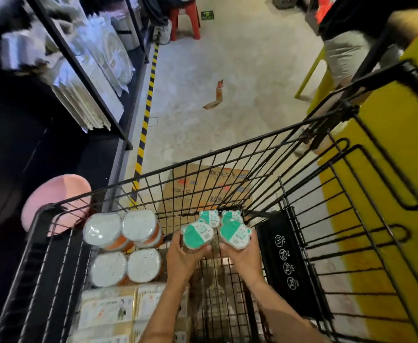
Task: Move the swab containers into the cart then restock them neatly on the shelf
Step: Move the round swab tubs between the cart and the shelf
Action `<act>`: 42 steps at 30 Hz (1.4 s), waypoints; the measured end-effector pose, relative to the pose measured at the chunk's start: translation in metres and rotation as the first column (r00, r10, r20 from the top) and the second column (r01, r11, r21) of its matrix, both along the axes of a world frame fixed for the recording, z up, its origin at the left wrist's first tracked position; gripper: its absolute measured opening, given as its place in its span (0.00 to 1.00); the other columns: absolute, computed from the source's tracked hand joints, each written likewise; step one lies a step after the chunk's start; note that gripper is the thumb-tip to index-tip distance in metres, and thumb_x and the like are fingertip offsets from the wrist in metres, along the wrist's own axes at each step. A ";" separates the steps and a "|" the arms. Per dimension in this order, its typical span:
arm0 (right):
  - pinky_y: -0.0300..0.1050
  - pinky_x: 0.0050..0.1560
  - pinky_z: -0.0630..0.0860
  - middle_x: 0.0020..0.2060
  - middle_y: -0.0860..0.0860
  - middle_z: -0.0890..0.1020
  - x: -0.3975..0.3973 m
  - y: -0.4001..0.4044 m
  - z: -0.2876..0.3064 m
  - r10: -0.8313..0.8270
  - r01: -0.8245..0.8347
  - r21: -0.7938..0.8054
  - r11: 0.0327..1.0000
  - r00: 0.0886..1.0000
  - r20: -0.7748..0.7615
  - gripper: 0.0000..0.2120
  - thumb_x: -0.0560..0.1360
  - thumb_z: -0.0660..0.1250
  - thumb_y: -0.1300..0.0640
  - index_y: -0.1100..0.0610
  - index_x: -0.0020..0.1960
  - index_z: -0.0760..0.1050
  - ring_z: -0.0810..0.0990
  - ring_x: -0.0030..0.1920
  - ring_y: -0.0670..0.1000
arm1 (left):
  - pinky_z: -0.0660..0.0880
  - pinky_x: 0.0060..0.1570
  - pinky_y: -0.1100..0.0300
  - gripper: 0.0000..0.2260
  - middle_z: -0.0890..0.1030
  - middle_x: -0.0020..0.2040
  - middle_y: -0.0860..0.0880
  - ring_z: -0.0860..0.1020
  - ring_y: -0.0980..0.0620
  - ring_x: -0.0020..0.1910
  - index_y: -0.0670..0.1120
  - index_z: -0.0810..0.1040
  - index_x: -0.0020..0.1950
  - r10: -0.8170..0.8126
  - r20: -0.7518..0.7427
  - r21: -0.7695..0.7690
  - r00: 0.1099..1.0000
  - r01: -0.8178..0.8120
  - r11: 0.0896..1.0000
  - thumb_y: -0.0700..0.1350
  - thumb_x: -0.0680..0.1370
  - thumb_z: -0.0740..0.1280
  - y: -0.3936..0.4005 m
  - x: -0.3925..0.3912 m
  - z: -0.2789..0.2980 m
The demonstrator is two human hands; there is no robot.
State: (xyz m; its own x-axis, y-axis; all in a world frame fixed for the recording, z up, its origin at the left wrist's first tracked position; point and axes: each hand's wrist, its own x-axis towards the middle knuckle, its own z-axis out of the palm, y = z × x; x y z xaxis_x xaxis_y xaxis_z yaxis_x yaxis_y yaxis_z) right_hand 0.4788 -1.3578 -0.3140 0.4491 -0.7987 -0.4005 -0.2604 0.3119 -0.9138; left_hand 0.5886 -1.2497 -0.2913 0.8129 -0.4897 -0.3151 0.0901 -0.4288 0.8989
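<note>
Left hand (182,257) fingers curled round green tub (197,235); right hand (243,256) likewise on second tub (236,234), inside cart (289,219). Two tubs beyond fingertips. Risk: toppling neighbours on set-down, crowded.

My left grip (186,256) and right grip (240,256) each hold a green swab tub (197,235) inside the black cart (227,154). White tubs (121,229) sit at nine o'clock.

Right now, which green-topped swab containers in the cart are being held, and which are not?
The two nearer ones: left hand grips one, right hand the other. The two farther ones go unheld.
</note>
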 end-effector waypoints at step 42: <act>0.38 0.57 0.75 0.59 0.52 0.79 -0.170 0.506 0.394 0.970 -0.820 -0.568 0.075 -0.071 0.232 0.33 0.64 0.79 0.67 0.59 0.63 0.67 0.79 0.58 0.46 | 0.75 0.44 0.72 0.27 0.81 0.51 0.55 0.80 0.62 0.47 0.47 0.74 0.58 0.772 0.480 -0.357 0.417 -0.711 0.606 0.38 0.63 0.80 0.599 -0.380 0.366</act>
